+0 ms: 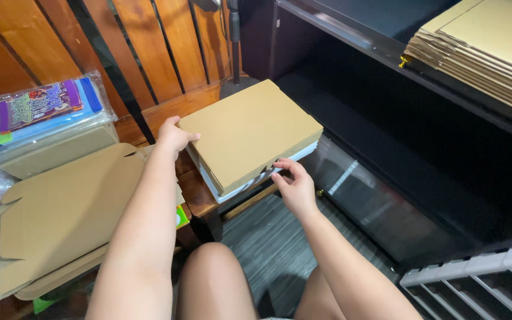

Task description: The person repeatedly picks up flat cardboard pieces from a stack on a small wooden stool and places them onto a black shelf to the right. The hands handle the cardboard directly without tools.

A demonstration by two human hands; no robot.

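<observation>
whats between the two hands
The closed cardboard box: left hand at its far-left edge, right hand at its near corner, per the head view.
</observation>
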